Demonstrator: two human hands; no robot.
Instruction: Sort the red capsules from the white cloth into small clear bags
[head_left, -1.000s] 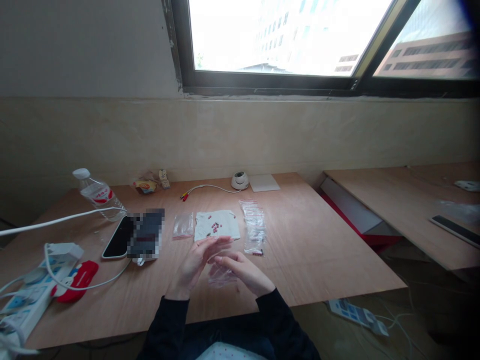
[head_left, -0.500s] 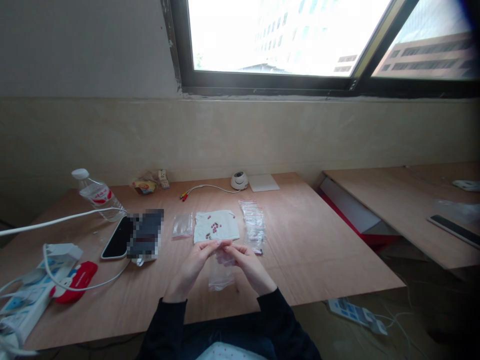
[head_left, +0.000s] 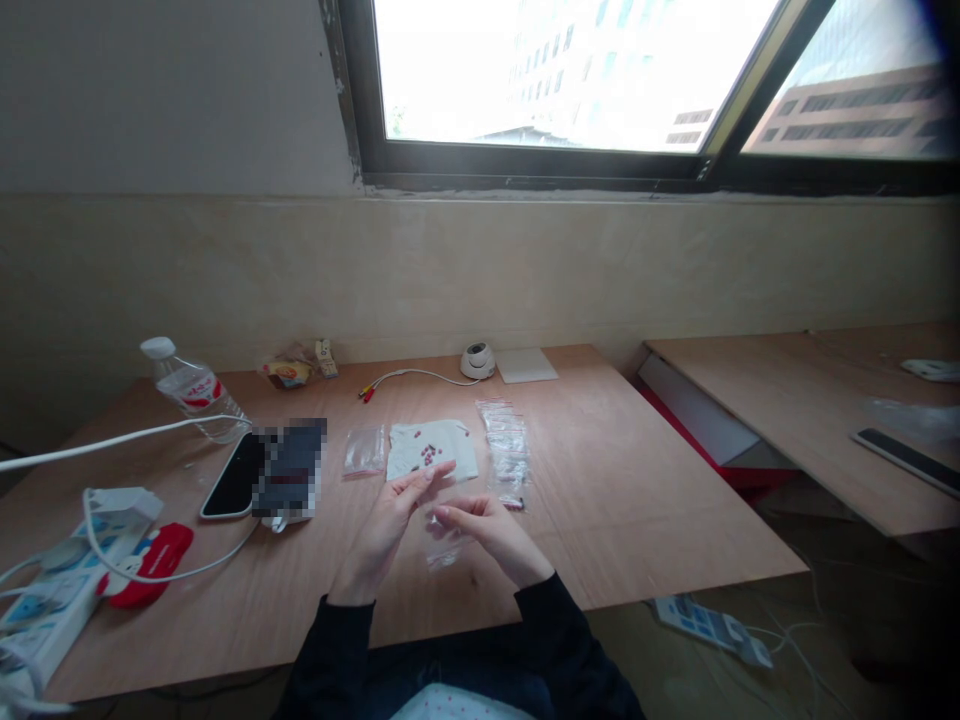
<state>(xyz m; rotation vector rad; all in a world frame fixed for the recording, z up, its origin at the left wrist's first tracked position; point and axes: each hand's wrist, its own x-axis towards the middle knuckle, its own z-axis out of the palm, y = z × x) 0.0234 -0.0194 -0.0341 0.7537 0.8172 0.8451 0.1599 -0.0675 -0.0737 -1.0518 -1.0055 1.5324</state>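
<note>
Bottle (head_left: 189, 387) label red, unreadable.

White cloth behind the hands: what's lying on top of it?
On the white cloth, small red pieces sit clustered near its middle. The left hand fingertips cover its near edge, so anything there is hidden.

On the counter (head_left: 637, 500), a cloth (head_left: 433, 450) lies in the middle, with small beads (head_left: 428, 454) on it. A small bag (head_left: 364, 451) lies just left of it, a stack of bags (head_left: 507, 452) just right. Farther left lie a phone (head_left: 234, 476) and a power strip (head_left: 45, 615); a bottle (head_left: 191, 390) lies behind them. A camera (head_left: 478, 360) sits at the back edge.
</note>
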